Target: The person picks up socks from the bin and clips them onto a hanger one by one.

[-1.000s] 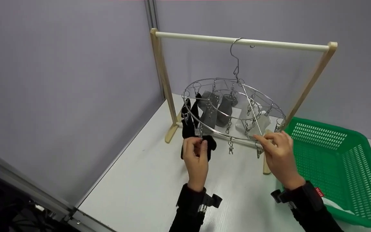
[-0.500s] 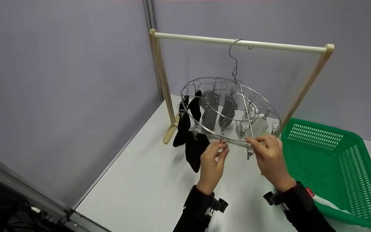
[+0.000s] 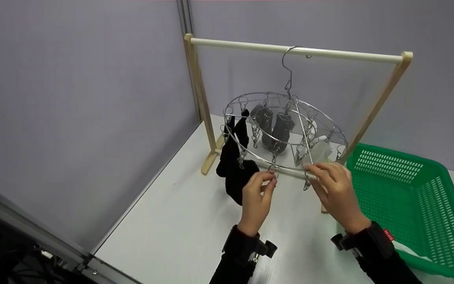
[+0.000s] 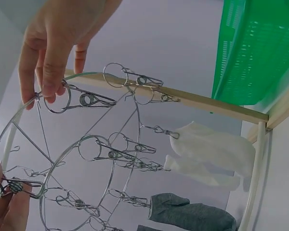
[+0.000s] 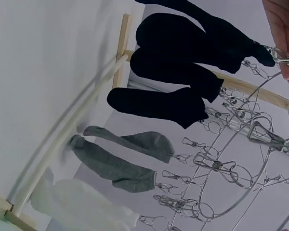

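Note:
A round wire sock hanger with many small clips hangs by its hook from a rack. My left hand pinches a bare metal clip at the front of the ring between thumb and fingers. To the right, my right hand grips the outer ring between its fingertips. Several black socks hang on the left side of the ring, one close to my left hand. Grey socks hang at the back, and white socks farther right, partly behind the wires.
The rack has a white crossbar and wooden legs on a white table. A green basket stands close to my right arm, with a bit of white cloth by its near edge. Grey panels enclose the left and back.
My left hand has moved right along the front of the ring, from beside a black sock to a bare clip. The ring and socks have swung slightly. My right hand stays at the ring.

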A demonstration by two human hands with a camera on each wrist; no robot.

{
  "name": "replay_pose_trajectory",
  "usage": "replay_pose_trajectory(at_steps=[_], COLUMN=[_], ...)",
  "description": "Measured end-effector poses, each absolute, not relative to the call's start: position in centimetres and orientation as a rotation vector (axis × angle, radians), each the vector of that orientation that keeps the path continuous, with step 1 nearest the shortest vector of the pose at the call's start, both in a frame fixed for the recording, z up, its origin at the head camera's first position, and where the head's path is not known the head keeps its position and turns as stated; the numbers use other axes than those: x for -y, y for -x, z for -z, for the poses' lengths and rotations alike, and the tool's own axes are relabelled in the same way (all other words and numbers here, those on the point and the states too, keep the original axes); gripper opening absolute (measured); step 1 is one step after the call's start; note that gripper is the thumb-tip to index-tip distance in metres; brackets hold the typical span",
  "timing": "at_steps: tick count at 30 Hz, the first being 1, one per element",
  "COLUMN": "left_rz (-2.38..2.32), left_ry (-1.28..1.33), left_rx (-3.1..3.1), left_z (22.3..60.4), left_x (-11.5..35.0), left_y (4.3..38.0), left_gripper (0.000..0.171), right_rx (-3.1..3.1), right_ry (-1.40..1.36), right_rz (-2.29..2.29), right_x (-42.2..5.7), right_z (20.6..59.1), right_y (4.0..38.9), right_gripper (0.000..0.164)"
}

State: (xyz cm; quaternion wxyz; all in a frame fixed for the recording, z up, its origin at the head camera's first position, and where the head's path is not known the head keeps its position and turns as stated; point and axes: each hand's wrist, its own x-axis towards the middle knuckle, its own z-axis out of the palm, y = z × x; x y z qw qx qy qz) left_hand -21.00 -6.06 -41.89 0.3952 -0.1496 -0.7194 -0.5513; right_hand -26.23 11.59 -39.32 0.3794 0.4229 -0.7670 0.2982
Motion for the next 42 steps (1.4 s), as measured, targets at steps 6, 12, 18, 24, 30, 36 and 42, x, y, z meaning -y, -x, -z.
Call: replay_pose_trajectory(at_steps=[6, 12, 18, 24, 30, 36, 42], left_rz=[1.385, 1.37, 1.38, 1.398, 1.413, 1.421, 1.408], left_ry=[0.385, 0.398, 0.377, 0.313, 0.355, 0.36, 0.368], left_rx=[1.796, 1.772, 1.769, 1.837, 1.845, 1.858, 1.875], left_z=[42.2, 45.2, 43.9, 44.2, 42.2, 42.7, 42.9], left_x=[6.3, 6.6, 6.7, 6.6, 6.3, 6.0, 5.8], left_y=[21.2, 22.8, 21.9, 22.0, 20.6, 20.4, 20.6], left_gripper=[0.008, 0.013, 0.012, 0.012, 0.009, 0.008, 0.01], right_rx=[2.018, 2.128, 2.199, 2.373, 2.855, 3.183, 3.349], right_ry=[-1.059, -0.975, -0.935, -1.094, -1.356, -1.375, -1.26], right_rz=[-0.693, -0.507, -0.517, -0.405, -0.135, -0.073, 0.006], right_x=[-15.3, -25.6, -29.2, -25.2, -24.2, -24.5, -23.8], right_z=[39.8, 51.0, 53.1, 44.9, 42.6, 45.4, 47.2], right_y=[27.4, 37.5, 41.4, 36.2, 33.5, 33.4, 32.5], right_gripper=[0.038, 0.055, 0.05, 0.036, 0.021, 0.029, 0.034])
